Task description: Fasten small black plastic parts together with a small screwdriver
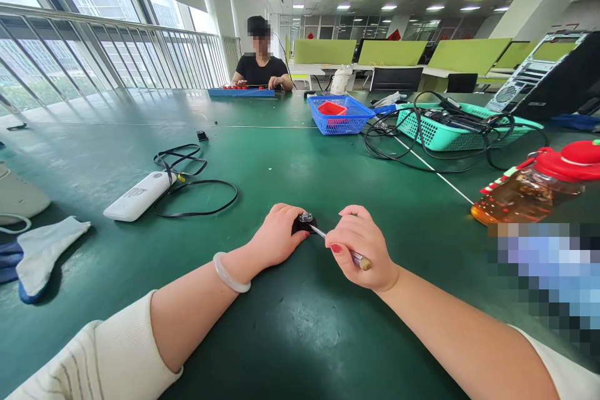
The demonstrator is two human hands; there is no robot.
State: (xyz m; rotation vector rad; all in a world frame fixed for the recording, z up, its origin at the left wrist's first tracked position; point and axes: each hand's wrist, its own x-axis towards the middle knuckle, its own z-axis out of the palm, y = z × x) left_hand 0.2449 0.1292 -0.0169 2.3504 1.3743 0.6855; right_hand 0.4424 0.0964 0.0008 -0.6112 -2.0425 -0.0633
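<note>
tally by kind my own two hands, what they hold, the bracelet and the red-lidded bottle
Left hand and right hand: 2
Pen-like tool, in the right hand: 1
Small black part, at the left fingertips: 1
Pale bracelet: 1
Red-lidded bottle: 1
Total: 6

The tool shaft (318, 231) looks shiny metal; the tabletop (276, 162), smooth and glossy (lightly scuffed); the glove (47, 250), cloth.
</note>
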